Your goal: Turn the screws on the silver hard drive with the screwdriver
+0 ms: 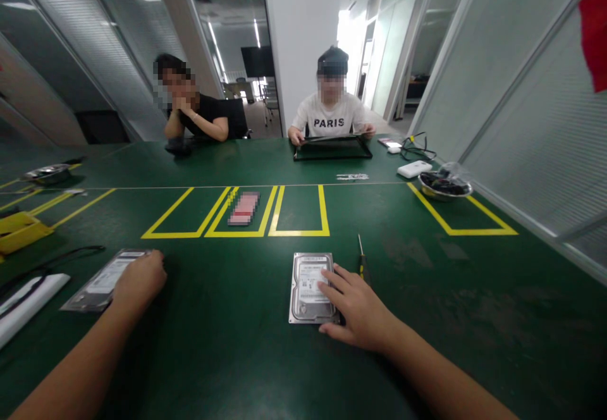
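A silver hard drive with a white label (308, 277) lies flat on the green table, in front of me and near the middle. My right hand (355, 306) rests at its right side with fingers spread over the label and edge, thumb near the lower right corner. To the left is a second hard drive (97, 287), tilted in view. My left hand (141, 277) is closed at its right edge; the fingertips are partly hidden. A screwdriver with a black and yellow handle (363, 267) lies just beyond my right hand.
Yellow tape (298, 233) marks outlined areas on the table (227, 344); a pixelated pink item (244, 209) lies in one. At right stands a metal bowl of dark parts (444, 193). A white object (31, 306) with a black cable lies far left. Two people sit opposite, one holding a black frame (334, 157).
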### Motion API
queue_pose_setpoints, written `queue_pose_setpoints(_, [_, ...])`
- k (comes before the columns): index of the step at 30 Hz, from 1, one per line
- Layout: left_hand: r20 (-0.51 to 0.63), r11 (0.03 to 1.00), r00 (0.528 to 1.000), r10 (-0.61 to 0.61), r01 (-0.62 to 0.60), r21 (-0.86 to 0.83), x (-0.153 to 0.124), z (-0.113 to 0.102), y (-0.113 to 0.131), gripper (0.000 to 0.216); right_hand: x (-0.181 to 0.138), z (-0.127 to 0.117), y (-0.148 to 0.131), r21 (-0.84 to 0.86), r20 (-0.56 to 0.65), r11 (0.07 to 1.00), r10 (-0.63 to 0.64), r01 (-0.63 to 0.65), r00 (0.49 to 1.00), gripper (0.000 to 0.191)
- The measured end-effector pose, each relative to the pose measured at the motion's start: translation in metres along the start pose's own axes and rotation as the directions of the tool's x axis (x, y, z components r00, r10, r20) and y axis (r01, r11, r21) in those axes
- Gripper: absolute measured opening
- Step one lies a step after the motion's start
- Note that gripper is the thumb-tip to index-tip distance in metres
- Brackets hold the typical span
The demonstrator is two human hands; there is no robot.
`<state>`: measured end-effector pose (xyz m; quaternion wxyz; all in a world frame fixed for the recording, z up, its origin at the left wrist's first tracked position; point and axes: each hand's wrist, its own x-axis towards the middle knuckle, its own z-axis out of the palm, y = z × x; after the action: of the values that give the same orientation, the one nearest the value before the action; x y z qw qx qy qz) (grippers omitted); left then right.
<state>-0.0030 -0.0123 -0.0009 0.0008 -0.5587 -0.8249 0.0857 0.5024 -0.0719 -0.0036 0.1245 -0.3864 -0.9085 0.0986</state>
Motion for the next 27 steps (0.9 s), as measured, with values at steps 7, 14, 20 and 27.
queue_pose_setpoints(7, [-0.003, 0.995, 0.999, -0.051, 0.051, -0.08, 0.001, -0.002, 0.002, 0.041, -0.002, 0.004, 0.003, 0.011, -0.017, 1.0, -0.003, 0.003, 1.0, 0.074])
queue_pose_setpoints(14, [-0.053, 0.995, 0.997, -0.054, 0.049, -0.086, -0.006, -0.01, 0.007, 0.042, 0.0, 0.001, 0.0, -0.003, 0.014, 1.0, 0.016, -0.016, 1.0, 0.075])
queue_pose_setpoints(20, [-0.152, 0.986, 0.987, -0.06, 0.034, -0.163, -0.017, -0.02, 0.031, 0.044, 0.0, 0.001, 0.0, -0.004, 0.017, 1.0, 0.014, -0.014, 1.0, 0.074])
queue_pose_setpoints(27, [-0.156, 0.971, 0.972, 0.175, -0.197, -0.137, -0.033, -0.01, 0.08, 0.037, -0.001, 0.001, 0.001, 0.007, 0.019, 1.0, 0.014, -0.014, 1.0, 0.075])
